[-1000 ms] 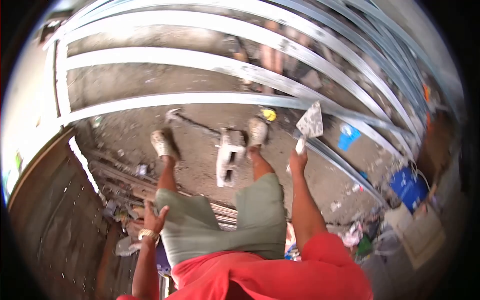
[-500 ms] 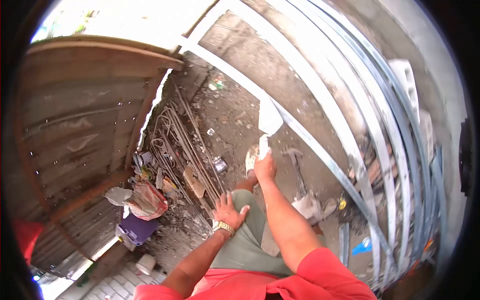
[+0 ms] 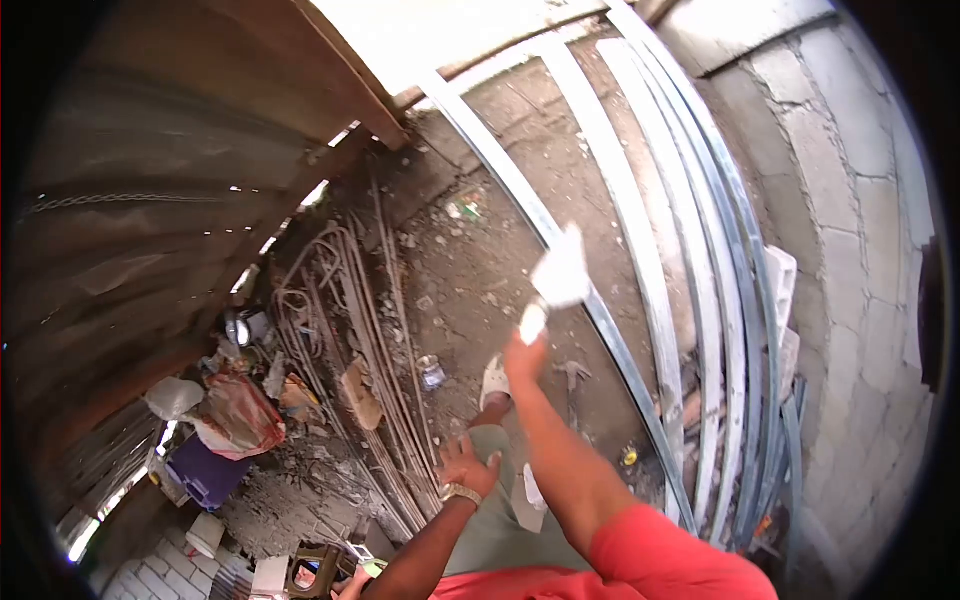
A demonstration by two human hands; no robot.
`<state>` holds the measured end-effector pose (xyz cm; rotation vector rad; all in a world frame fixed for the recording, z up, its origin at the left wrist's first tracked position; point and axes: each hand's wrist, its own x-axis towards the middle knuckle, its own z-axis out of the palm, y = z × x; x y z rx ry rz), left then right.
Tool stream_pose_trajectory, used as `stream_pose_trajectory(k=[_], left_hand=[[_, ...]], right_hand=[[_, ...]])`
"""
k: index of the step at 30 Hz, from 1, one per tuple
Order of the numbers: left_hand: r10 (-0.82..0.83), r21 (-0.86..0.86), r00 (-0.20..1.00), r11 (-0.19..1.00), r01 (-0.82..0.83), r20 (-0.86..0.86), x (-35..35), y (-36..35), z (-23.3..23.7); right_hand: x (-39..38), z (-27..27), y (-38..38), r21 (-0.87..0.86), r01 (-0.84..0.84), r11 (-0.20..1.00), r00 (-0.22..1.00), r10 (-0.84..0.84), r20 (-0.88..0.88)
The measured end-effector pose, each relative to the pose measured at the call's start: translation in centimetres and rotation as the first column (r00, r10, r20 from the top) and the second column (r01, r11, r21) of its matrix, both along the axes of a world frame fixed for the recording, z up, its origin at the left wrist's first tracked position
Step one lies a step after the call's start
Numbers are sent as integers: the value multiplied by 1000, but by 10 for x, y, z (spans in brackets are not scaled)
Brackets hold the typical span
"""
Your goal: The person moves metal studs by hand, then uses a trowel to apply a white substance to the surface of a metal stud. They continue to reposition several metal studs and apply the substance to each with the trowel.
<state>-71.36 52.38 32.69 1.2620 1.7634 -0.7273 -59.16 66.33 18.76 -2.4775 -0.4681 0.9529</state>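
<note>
My right hand (image 3: 524, 358) is closed around the white handle of a trowel (image 3: 563, 272), held out in front of me. Its pale blade points away and overlaps a long metal channel bar (image 3: 625, 355) in this view; the blade is smeared by motion. My left hand (image 3: 466, 468), with a gold-coloured watch at the wrist, lies on my bent knee with its fingers spread. Just beyond that knee is my shoe (image 3: 495, 376) on the dirt floor. A hammer (image 3: 573, 374) lies on the ground beside my right forearm.
More metal bars (image 3: 705, 300) run lengthwise on the right, by a concrete block wall (image 3: 850, 270). Bent steel rods (image 3: 375, 310) lie to the left beneath a corrugated sheet wall (image 3: 130, 200). A torn sack (image 3: 238, 412) and a purple container (image 3: 210, 468) are at lower left.
My view has turned, showing more of the block wall on the right. The trowel in my right hand has shifted slightly right and down in view. My left hand stays on the knee.
</note>
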Motion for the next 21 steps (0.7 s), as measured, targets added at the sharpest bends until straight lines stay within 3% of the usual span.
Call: stream_pose_trajectory(k=[5, 9, 12, 14, 15, 16, 18, 19, 20, 21], left_hand=[[78, -14, 997, 997, -78, 13, -5, 1, -1], [16, 38, 1000, 999, -17, 17, 3, -8, -3], [-67, 62, 998, 996, 67, -2, 15, -8, 5], [-105, 54, 994, 993, 106, -18, 25, -8, 12], [-129, 81, 992, 988, 130, -14, 28, -14, 10], [-139, 92, 990, 986, 140, -13, 31, -18, 11], [-148, 110, 989, 983, 149, -13, 44, -25, 16], [-186, 95, 982, 977, 189, -41, 53, -29, 21], [-200, 94, 976, 974, 208, -83, 58, -33, 21], [-228, 83, 967, 968, 238, -114, 63, -40, 21]], right_hand=[[-20, 28, 164, 105, -289, 951, 945, 302, -130], [-3, 37, 186, 161, -357, 920, 914, 380, -145], [23, 50, 137, 24, -177, 984, 948, 177, -266], [44, 15, 77, 44, 2, 999, 937, 13, -349], [55, 7, 44, 139, 1, 990, 967, 35, -252], [66, -32, 1, 157, 78, 984, 937, -19, -349], [97, -22, -72, 194, 93, 977, 973, -48, -225], [116, -9, -107, 116, 290, 950, 866, -209, -454], [136, 2, -137, -5, 458, 889, 685, -357, -635], [153, 6, -169, -3, 459, 888, 699, -363, -615]])
